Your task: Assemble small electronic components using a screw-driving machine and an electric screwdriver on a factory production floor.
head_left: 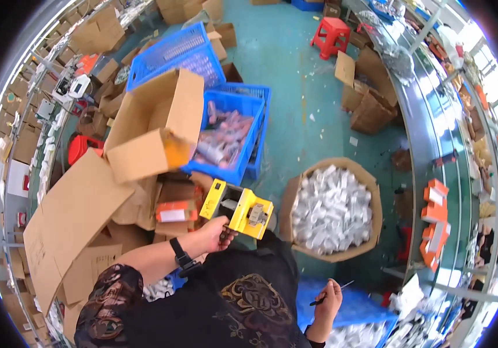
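My left hand [218, 234] is closed around the near side of a yellow box-shaped device [239, 217]. An open dark compartment shows in its top, with a metal fitting at its right end. Lower right, my right hand [329, 297] grips a small screwdriver [348, 284]; its thin metal shaft points right and its black handle end sticks out on the left. The two hands are well apart, and the screwdriver does not touch the device.
Right of the device stands an open carton [377, 203] full of clear and whitish parts. Blue crates [259, 142] and open cardboard boxes [138, 116] crowd the left. Orange boxes [434, 223] lie along the right bench; a red stool [331, 36] stands far off.
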Demonstrator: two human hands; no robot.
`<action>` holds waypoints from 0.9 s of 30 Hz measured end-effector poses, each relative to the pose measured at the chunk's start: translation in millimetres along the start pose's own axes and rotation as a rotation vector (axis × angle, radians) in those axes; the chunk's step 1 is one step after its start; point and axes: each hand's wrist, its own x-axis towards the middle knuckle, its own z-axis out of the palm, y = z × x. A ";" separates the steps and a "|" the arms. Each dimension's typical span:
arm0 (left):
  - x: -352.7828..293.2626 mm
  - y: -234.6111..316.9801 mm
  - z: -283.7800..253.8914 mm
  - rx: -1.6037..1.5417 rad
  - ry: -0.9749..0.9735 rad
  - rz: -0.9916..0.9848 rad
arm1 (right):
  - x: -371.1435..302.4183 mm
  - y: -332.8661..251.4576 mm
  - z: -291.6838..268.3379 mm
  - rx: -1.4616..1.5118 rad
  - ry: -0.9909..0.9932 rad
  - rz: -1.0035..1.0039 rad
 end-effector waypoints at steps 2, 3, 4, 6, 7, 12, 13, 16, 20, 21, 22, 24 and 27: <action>3.2 52.5 18.7 0.010 0.006 -0.020 | 52.1 -46.9 46.6 -0.018 -0.054 -0.027; 5.0 77.2 21.9 0.005 0.012 -0.005 | 71.4 -73.4 71.7 -0.070 -0.085 -0.063; 8.0 103.3 24.2 0.001 0.014 0.012 | 87.3 -99.6 95.4 -0.121 -0.113 -0.104; 18.0 156.0 30.9 -0.028 -0.009 0.063 | 117.4 -152.0 137.1 -0.135 -0.143 -0.175; 20.2 187.1 38.5 -0.012 -0.002 0.064 | 132.8 -173.6 152.1 -0.098 -0.122 -0.188; 58.0 340.6 95.5 -0.024 0.033 0.047 | 195.9 -252.0 232.3 0.039 -0.044 -0.180; 61.9 371.4 109.3 -0.084 0.035 0.005 | 208.3 -267.1 242.6 0.082 -0.059 -0.210; 104.1 462.6 134.4 -0.194 0.005 -0.061 | 240.7 -326.4 291.8 0.000 0.075 -0.278; 145.9 564.7 165.9 -0.426 -0.011 -0.139 | 302.4 -394.1 356.7 0.027 0.257 -0.213; 152.7 597.0 177.3 -0.481 0.019 -0.151 | 315.3 -411.5 381.6 0.073 0.278 -0.185; 159.9 628.0 188.0 -0.538 0.053 -0.162 | 332.0 -428.3 405.6 0.119 0.295 -0.156; 171.2 676.0 193.0 -0.613 0.061 -0.172 | 360.8 -454.9 450.4 0.086 0.254 -0.142; 169.3 738.3 196.5 -0.750 0.077 -0.151 | 395.9 -516.1 519.4 0.034 0.102 -0.204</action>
